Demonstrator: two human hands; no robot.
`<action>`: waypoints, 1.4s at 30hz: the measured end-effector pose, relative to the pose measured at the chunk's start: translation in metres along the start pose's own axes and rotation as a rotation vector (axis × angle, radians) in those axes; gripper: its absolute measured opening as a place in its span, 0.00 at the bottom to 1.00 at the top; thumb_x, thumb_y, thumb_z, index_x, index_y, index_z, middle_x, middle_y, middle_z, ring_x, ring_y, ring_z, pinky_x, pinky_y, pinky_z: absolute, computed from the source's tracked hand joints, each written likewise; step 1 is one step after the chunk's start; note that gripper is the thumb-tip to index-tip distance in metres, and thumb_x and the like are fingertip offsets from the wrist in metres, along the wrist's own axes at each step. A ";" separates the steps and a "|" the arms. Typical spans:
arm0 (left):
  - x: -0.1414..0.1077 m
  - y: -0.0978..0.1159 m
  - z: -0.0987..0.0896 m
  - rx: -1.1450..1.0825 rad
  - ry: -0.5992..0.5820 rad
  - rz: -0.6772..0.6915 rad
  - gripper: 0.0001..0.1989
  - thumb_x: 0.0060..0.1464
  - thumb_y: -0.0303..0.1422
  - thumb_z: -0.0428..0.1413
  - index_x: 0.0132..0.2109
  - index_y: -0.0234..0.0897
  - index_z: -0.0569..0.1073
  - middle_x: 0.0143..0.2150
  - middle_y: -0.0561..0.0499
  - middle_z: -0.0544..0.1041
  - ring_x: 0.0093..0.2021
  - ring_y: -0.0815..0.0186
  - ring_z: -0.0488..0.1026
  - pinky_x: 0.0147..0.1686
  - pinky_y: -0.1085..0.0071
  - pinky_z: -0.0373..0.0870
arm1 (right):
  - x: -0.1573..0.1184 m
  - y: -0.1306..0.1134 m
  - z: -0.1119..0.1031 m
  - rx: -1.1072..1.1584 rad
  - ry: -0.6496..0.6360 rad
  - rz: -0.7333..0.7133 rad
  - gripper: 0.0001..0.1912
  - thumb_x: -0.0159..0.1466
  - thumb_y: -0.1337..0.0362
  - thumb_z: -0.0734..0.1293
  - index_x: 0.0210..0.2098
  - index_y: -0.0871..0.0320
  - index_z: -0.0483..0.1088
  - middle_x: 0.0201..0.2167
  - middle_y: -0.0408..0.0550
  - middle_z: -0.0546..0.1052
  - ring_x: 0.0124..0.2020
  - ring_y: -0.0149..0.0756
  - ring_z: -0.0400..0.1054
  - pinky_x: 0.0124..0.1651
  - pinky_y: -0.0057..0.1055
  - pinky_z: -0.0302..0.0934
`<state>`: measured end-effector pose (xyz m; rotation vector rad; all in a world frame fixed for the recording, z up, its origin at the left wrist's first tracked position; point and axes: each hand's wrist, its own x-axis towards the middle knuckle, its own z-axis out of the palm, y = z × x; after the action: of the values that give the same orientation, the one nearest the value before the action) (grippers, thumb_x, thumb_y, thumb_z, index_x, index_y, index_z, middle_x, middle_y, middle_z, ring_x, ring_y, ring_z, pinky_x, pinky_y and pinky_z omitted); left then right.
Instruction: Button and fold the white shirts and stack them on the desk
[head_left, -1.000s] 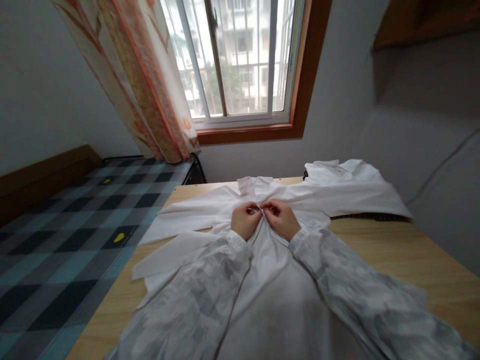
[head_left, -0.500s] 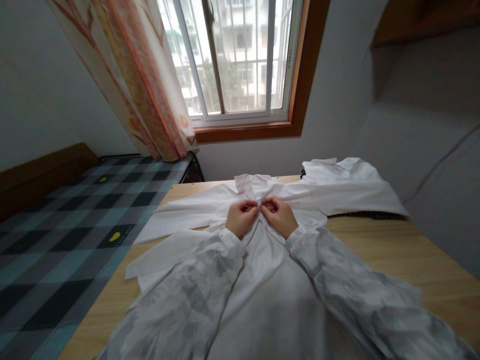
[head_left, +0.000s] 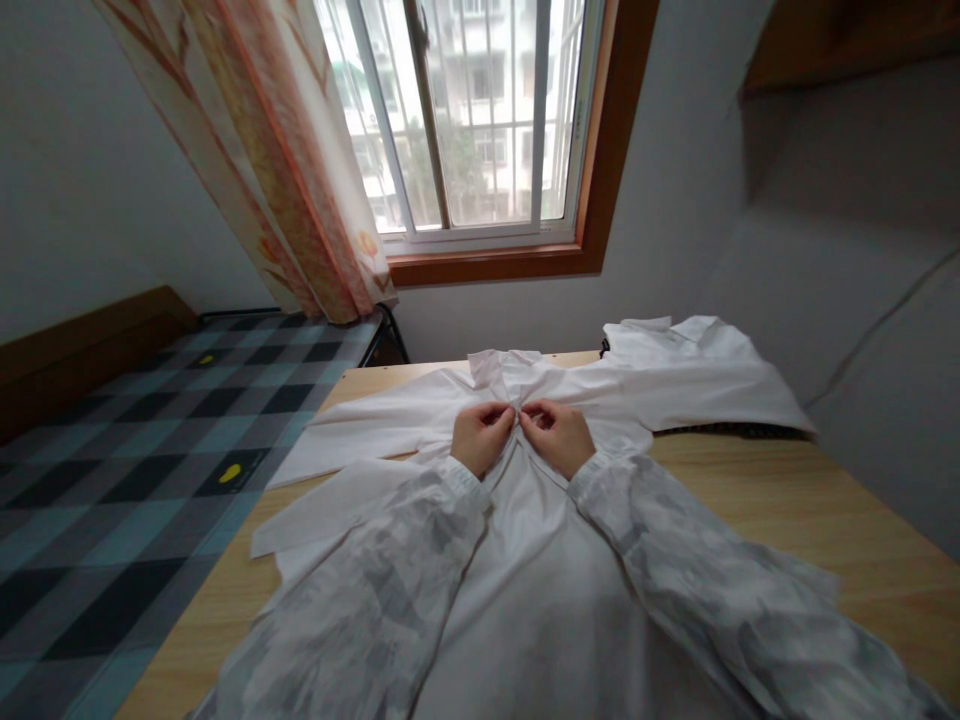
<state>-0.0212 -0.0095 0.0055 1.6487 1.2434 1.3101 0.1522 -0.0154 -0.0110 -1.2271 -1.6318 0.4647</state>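
A white long-sleeved shirt [head_left: 525,540] lies spread on the wooden table [head_left: 757,480], its collar [head_left: 487,368] toward the window and its sleeves out to both sides. Just below the collar, my left hand [head_left: 484,435] pinches the front edge of the shirt between thumb and fingers. My right hand [head_left: 559,435] pinches the cloth right beside it, the fingertips of both hands almost touching. Any button between them is too small and covered to make out. Grey-patterned sleeves cover both my forearms, which rest over the lower shirt.
Another folded white garment [head_left: 686,345] lies at the table's back right, over something dark. Left of the table is a bed with a checked sheet [head_left: 150,480]. A curtain [head_left: 300,180] hangs beside the barred window [head_left: 480,120]; a shelf [head_left: 862,40] juts out at upper right.
Both hands stay at the same spot on the shirt front. The fingers shift only slightly, with the right fingertips a touch lower; the shirt lies as before.
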 end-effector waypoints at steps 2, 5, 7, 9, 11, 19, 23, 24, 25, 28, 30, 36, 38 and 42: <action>-0.001 0.001 0.000 0.011 0.007 0.001 0.12 0.56 0.40 0.63 0.38 0.37 0.87 0.36 0.47 0.87 0.36 0.60 0.83 0.39 0.68 0.78 | 0.000 -0.001 0.000 -0.017 -0.003 -0.012 0.10 0.66 0.54 0.72 0.38 0.52 0.83 0.34 0.48 0.86 0.29 0.41 0.76 0.39 0.37 0.70; -0.001 -0.001 0.000 0.031 0.021 0.004 0.12 0.57 0.40 0.63 0.38 0.37 0.86 0.34 0.48 0.87 0.34 0.61 0.81 0.36 0.69 0.76 | 0.000 -0.001 0.000 -0.018 0.005 -0.016 0.10 0.66 0.54 0.72 0.38 0.51 0.83 0.34 0.48 0.86 0.29 0.41 0.76 0.40 0.37 0.70; -0.002 -0.002 0.000 0.057 0.027 0.007 0.12 0.58 0.40 0.63 0.37 0.38 0.86 0.33 0.49 0.86 0.33 0.61 0.81 0.35 0.69 0.76 | 0.000 0.000 0.001 -0.010 0.011 -0.010 0.10 0.66 0.54 0.72 0.37 0.51 0.83 0.34 0.48 0.86 0.29 0.41 0.76 0.40 0.38 0.70; -0.003 -0.002 0.000 0.089 0.027 0.024 0.12 0.58 0.40 0.62 0.38 0.38 0.86 0.33 0.49 0.86 0.33 0.61 0.81 0.36 0.69 0.75 | 0.000 0.001 0.001 0.011 0.009 0.003 0.10 0.65 0.54 0.72 0.37 0.52 0.83 0.34 0.48 0.86 0.30 0.42 0.77 0.40 0.37 0.70; -0.003 -0.002 0.000 0.113 0.031 0.051 0.12 0.59 0.40 0.62 0.38 0.38 0.86 0.34 0.48 0.87 0.35 0.61 0.81 0.39 0.68 0.76 | 0.001 0.002 0.001 0.035 0.002 0.023 0.10 0.64 0.54 0.73 0.37 0.53 0.83 0.33 0.48 0.86 0.30 0.42 0.77 0.39 0.37 0.71; -0.004 0.001 0.003 0.096 0.057 0.061 0.08 0.54 0.36 0.66 0.38 0.38 0.87 0.36 0.47 0.87 0.35 0.60 0.83 0.39 0.67 0.78 | 0.001 0.006 0.002 0.133 -0.019 0.036 0.12 0.65 0.52 0.72 0.38 0.53 0.83 0.34 0.50 0.86 0.33 0.43 0.79 0.41 0.37 0.71; -0.004 0.003 0.001 0.118 0.024 0.094 0.08 0.55 0.36 0.65 0.35 0.37 0.86 0.34 0.48 0.86 0.33 0.62 0.81 0.36 0.70 0.76 | 0.002 0.008 0.003 0.182 -0.036 0.023 0.14 0.65 0.51 0.72 0.38 0.54 0.83 0.35 0.50 0.86 0.34 0.43 0.79 0.41 0.36 0.71; -0.004 0.003 0.001 0.122 0.025 0.091 0.08 0.54 0.36 0.66 0.35 0.37 0.86 0.33 0.48 0.86 0.33 0.62 0.81 0.36 0.70 0.76 | 0.002 0.008 0.003 0.188 -0.036 0.020 0.14 0.65 0.51 0.72 0.38 0.54 0.82 0.35 0.50 0.86 0.34 0.43 0.78 0.41 0.36 0.71; -0.004 0.003 0.000 0.120 0.025 0.081 0.08 0.54 0.36 0.66 0.35 0.37 0.86 0.33 0.49 0.86 0.33 0.62 0.81 0.36 0.70 0.76 | 0.002 0.008 0.003 0.191 -0.036 0.019 0.14 0.65 0.51 0.72 0.38 0.54 0.82 0.35 0.50 0.86 0.34 0.43 0.78 0.41 0.36 0.71; -0.002 0.002 -0.001 0.082 0.008 0.040 0.08 0.53 0.37 0.67 0.35 0.36 0.86 0.33 0.48 0.86 0.34 0.61 0.82 0.38 0.68 0.77 | 0.001 0.008 0.003 0.199 -0.035 0.025 0.13 0.65 0.51 0.72 0.38 0.54 0.82 0.35 0.50 0.85 0.34 0.43 0.77 0.41 0.37 0.71; -0.001 0.002 -0.001 0.048 -0.009 0.020 0.09 0.52 0.37 0.67 0.35 0.36 0.87 0.33 0.47 0.87 0.34 0.60 0.82 0.38 0.68 0.77 | 0.001 0.009 0.004 0.223 -0.038 0.032 0.14 0.65 0.51 0.72 0.38 0.54 0.82 0.35 0.51 0.85 0.35 0.43 0.78 0.42 0.37 0.71; -0.001 0.001 0.000 0.006 -0.032 0.030 0.10 0.51 0.39 0.68 0.34 0.35 0.85 0.33 0.47 0.86 0.33 0.61 0.82 0.37 0.68 0.77 | 0.003 0.014 0.004 0.317 -0.064 0.079 0.16 0.64 0.49 0.73 0.38 0.55 0.81 0.36 0.50 0.85 0.36 0.43 0.78 0.44 0.36 0.72; -0.001 0.000 0.000 0.014 -0.029 0.034 0.10 0.51 0.39 0.68 0.33 0.35 0.85 0.32 0.48 0.85 0.33 0.61 0.81 0.35 0.69 0.77 | 0.003 0.012 0.003 0.289 -0.069 0.073 0.16 0.64 0.49 0.72 0.38 0.55 0.80 0.35 0.50 0.85 0.35 0.42 0.77 0.42 0.35 0.71; 0.000 -0.004 0.000 -0.007 -0.037 0.010 0.09 0.49 0.36 0.68 0.35 0.35 0.86 0.33 0.47 0.86 0.33 0.61 0.82 0.35 0.69 0.77 | 0.001 0.009 0.002 0.229 -0.052 0.059 0.14 0.65 0.51 0.72 0.38 0.55 0.80 0.33 0.48 0.84 0.33 0.40 0.75 0.40 0.34 0.68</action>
<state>-0.0220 -0.0077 0.0016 1.6692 1.2081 1.2828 0.1550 -0.0098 -0.0182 -1.1009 -1.5412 0.7058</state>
